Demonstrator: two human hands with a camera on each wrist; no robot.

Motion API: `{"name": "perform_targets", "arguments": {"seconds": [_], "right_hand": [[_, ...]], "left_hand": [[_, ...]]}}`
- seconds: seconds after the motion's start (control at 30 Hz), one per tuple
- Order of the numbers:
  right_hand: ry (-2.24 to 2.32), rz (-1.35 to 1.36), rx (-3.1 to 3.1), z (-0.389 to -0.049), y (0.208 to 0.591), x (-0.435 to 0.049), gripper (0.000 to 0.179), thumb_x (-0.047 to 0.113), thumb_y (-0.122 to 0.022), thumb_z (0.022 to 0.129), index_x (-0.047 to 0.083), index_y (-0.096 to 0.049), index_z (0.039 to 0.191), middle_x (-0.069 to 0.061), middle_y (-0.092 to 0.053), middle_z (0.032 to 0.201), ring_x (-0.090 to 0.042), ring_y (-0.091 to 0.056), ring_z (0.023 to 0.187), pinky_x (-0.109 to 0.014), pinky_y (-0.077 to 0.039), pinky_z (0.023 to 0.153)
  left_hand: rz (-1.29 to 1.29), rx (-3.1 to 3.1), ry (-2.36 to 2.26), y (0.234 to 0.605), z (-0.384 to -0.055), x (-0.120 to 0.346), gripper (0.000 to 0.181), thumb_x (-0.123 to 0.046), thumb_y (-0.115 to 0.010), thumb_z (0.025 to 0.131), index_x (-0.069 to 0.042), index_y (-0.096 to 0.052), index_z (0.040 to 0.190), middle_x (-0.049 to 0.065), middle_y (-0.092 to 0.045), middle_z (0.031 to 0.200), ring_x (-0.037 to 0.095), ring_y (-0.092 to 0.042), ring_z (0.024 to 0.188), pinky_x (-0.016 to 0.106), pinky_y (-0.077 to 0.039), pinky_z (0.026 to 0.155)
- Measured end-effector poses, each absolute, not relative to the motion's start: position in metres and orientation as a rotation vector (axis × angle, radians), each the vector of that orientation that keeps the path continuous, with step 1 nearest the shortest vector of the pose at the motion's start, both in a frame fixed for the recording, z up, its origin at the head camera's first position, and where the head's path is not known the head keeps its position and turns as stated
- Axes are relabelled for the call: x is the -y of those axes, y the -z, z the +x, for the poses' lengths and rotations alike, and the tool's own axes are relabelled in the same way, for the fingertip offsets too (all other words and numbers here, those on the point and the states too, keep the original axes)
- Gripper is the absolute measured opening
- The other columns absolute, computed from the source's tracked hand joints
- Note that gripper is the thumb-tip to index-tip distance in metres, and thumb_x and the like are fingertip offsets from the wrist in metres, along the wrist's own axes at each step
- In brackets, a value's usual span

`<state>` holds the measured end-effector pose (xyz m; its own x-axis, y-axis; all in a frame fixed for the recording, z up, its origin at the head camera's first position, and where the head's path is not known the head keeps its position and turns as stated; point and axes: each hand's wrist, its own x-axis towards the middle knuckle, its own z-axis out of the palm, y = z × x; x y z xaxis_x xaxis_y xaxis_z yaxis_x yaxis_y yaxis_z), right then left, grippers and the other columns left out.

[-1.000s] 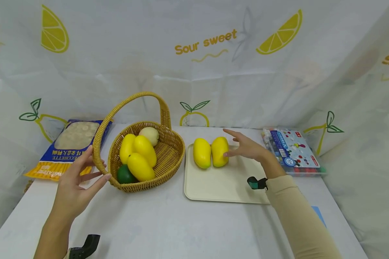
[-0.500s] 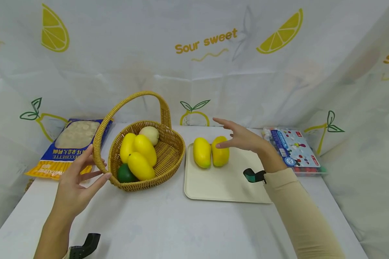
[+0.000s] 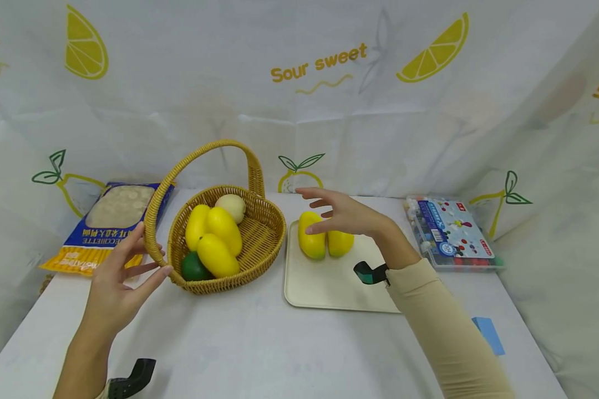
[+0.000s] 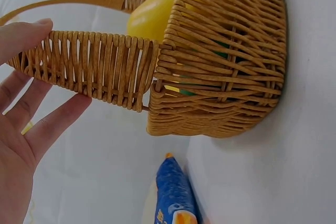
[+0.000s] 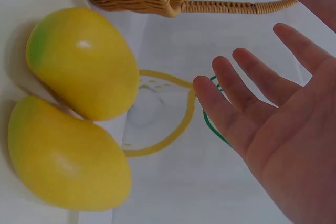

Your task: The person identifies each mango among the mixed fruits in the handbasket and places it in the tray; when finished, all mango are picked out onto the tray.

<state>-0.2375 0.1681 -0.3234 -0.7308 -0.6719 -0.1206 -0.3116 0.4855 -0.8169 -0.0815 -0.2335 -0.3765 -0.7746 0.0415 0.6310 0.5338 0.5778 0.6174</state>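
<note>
My left hand [image 3: 113, 285] pinches the lower left part of the handle of a wicker basket [image 3: 261, 263]; the left wrist view shows thumb and fingers on either side of the woven handle [image 4: 100, 69]. Inside the basket lie several yellow mangoes [image 3: 217, 256], a dark green fruit [image 3: 193, 268] and a pale round fruit [image 3: 231, 207]. My right hand [image 3: 346, 213] hovers with fingers spread over two mangoes, holding nothing. The left mango [image 5: 86, 61] and the right mango [image 5: 65, 156] rest side by side on a cream tray [image 3: 339, 288].
A blue and orange pasta bag [image 3: 115, 213] lies behind my left hand. At the back right is a clear plastic box [image 3: 451, 233] with a printed label. A light blue piece [image 3: 489, 335] lies near the right table edge. A lemon-print curtain [image 3: 189, 94] hangs behind.
My right hand has risen off the right mango and moved left, over the left one. My left hand stays at the basket handle. Both tray mangoes have kept their places.
</note>
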Motion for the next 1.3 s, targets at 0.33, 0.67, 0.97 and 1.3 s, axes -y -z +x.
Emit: {"name": "perform_targets", "arguments": {"seconds": [0.33,0.67,0.97,1.3], "right_hand": [[1.15,-0.924,-2.204,-0.236,0.321,-0.132,0.079,0.023,-0.077,0.09,0.023,-0.038,0.158,0.002,-0.036,0.165,-0.032,-0.043,0.147,-0.055,-0.042,0.121],[1.038,-1.003,-2.205,-0.237,0.324,-0.093,0.077,0.033,-0.078,0.089,0.029,-0.041,0.156,0.008,-0.041,0.162,-0.023,-0.045,0.146,-0.045,-0.048,0.117],[0.986,-1.041,-2.16,-0.244,0.323,-0.065,0.075,0.035,-0.077,0.089,0.028,-0.042,0.156,0.004,-0.04,0.163,-0.03,-0.044,0.146,-0.054,-0.04,0.123],[0.959,-1.026,-2.049,-0.254,0.319,-0.031,0.075,0.028,-0.076,0.091,0.023,-0.041,0.157,0.004,-0.036,0.166,-0.033,-0.042,0.149,-0.043,-0.048,0.117]], "left_hand": [[-0.451,2.25,1.136,0.377,-0.081,0.233,0.101,0.027,-0.081,0.063,-0.002,-0.043,0.153,-0.029,-0.052,0.138,-0.012,-0.057,0.114,0.002,-0.052,0.086],[-0.462,2.246,1.149,0.377,-0.081,0.233,0.1,0.027,-0.08,0.064,-0.001,-0.043,0.153,-0.029,-0.052,0.137,-0.012,-0.057,0.113,0.002,-0.052,0.086],[-0.458,2.249,1.153,0.377,-0.081,0.234,0.099,0.025,-0.08,0.065,-0.002,-0.043,0.153,-0.031,-0.052,0.134,-0.011,-0.057,0.114,0.002,-0.052,0.087],[-0.451,2.252,1.156,0.376,-0.081,0.233,0.1,0.026,-0.08,0.066,-0.002,-0.042,0.154,-0.032,-0.052,0.13,-0.011,-0.057,0.114,0.002,-0.052,0.087]]}}
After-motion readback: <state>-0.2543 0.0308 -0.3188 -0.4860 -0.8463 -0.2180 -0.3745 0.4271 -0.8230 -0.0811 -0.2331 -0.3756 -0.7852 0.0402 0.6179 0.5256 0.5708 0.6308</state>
